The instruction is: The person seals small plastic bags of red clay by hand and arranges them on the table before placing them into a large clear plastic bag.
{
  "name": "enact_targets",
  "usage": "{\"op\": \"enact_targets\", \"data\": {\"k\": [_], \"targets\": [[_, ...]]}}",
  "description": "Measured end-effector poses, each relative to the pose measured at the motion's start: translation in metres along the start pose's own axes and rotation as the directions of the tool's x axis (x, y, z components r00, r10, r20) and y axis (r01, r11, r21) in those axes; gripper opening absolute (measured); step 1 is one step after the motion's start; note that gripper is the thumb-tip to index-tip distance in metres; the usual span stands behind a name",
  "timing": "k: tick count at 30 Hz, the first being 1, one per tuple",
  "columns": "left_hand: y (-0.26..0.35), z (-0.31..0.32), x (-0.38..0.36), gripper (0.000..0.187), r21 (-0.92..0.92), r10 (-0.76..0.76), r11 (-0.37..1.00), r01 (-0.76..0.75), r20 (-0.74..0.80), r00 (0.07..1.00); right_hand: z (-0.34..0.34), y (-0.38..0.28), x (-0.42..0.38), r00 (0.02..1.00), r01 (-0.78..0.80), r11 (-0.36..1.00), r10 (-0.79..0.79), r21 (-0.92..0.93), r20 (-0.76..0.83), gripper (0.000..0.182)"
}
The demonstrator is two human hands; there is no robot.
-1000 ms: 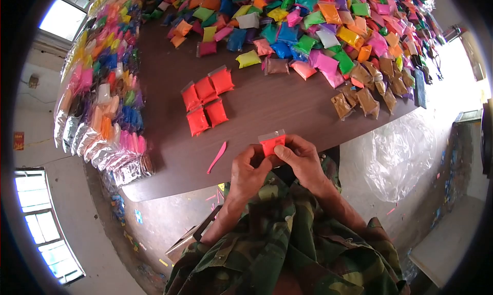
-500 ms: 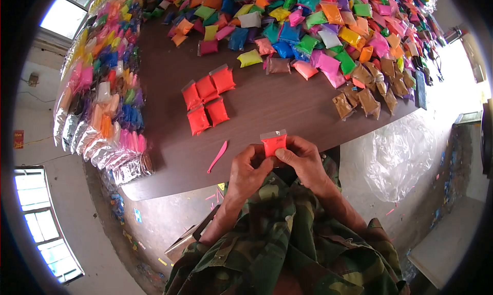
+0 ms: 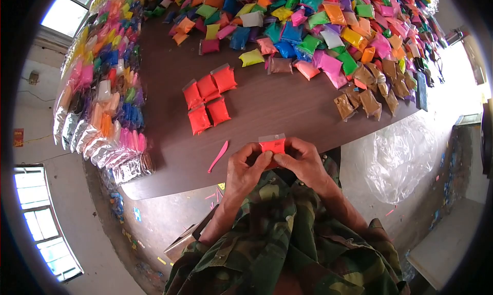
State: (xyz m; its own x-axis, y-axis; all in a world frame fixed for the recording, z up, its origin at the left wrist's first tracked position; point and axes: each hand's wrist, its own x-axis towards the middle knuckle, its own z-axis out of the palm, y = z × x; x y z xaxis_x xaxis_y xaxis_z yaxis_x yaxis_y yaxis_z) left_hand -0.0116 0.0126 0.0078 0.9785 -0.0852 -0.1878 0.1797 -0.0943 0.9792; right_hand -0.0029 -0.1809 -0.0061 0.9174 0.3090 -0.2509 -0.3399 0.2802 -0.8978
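Note:
Between my two hands, just beyond the table's near edge, is a red packet (image 3: 272,145) with a clear strip along its top. My left hand (image 3: 247,167) pinches its left side, thumb on the front. On the right side my right hand (image 3: 303,163) grips it the same way, the two thumbs close together. Several red packets (image 3: 208,98) lie grouped in two rows on the dark table (image 3: 277,107), ahead and to the left. A pink plastic knife-shaped tool (image 3: 219,157) rests left of my left hand.
Many colourful packets (image 3: 292,32) are heaped along the far side, with brown packets (image 3: 370,103) at the right. Long clear bags of coloured packets (image 3: 102,118) line the left edge. A large clear plastic bag (image 3: 398,159) lies on the floor at right.
My left thumb has moved up onto the packet's front, beside the right thumb. The packet sits slightly lower between the hands, and less of its front shows.

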Motion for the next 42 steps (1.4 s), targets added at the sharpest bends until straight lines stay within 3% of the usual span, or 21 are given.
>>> {"op": "enact_targets", "data": {"k": [4,6,10,15,18,22,27,30,36,42], "targets": [[-0.007,0.0,0.0,0.018,0.073,0.033,0.997,-0.03,-0.032,0.999,-0.001,0.011,0.003,1.0,0.021,1.0,-0.021,-0.001,0.013,0.025],[-0.008,-0.001,0.0,0.016,0.094,0.035,0.995,-0.033,-0.028,0.999,0.0,0.013,0.001,1.0,0.015,0.996,-0.016,0.09,0.006,0.024],[0.004,0.001,-0.001,0.019,-0.028,-0.044,0.999,0.044,-0.002,0.999,0.004,0.007,0.001,0.999,0.043,0.99,-0.045,0.134,0.011,0.021],[0.005,-0.001,0.0,0.018,-0.164,-0.093,0.982,0.094,0.015,0.996,-0.001,0.008,0.004,0.999,0.042,0.998,-0.042,0.037,0.01,0.02],[-0.012,-0.003,0.004,0.026,0.001,-0.006,1.0,0.006,-0.062,0.998,0.003,0.004,0.005,0.997,0.069,0.996,-0.067,-0.061,0.031,0.019],[-0.004,-0.006,0.002,0.023,0.056,0.015,0.998,-0.012,-0.047,0.999,-0.001,0.004,0.005,0.994,0.106,0.973,-0.099,-0.205,0.045,0.018],[0.009,0.001,0.001,0.014,-0.077,-0.079,0.994,0.077,-0.023,0.997,0.002,0.011,0.006,0.993,0.116,0.988,-0.118,-0.102,-0.014,0.017],[0.001,-0.002,0.003,0.015,-0.061,-0.04,0.997,0.038,-0.038,0.998,0.001,0.006,0.005,0.993,0.117,0.982,-0.12,-0.148,-0.014,0.017],[0.004,-0.006,0.004,0.016,0.13,0.047,0.991,-0.04,-0.049,0.998,0.0,0.009,0.004,0.994,0.107,0.97,-0.109,-0.217,0.001,0.018],[0.006,0.006,0.002,0.019,-0.081,-0.044,0.996,0.039,-0.052,0.998,0.004,0.016,0.005,0.983,0.148,0.987,-0.154,-0.064,-0.104,0.02]]}}
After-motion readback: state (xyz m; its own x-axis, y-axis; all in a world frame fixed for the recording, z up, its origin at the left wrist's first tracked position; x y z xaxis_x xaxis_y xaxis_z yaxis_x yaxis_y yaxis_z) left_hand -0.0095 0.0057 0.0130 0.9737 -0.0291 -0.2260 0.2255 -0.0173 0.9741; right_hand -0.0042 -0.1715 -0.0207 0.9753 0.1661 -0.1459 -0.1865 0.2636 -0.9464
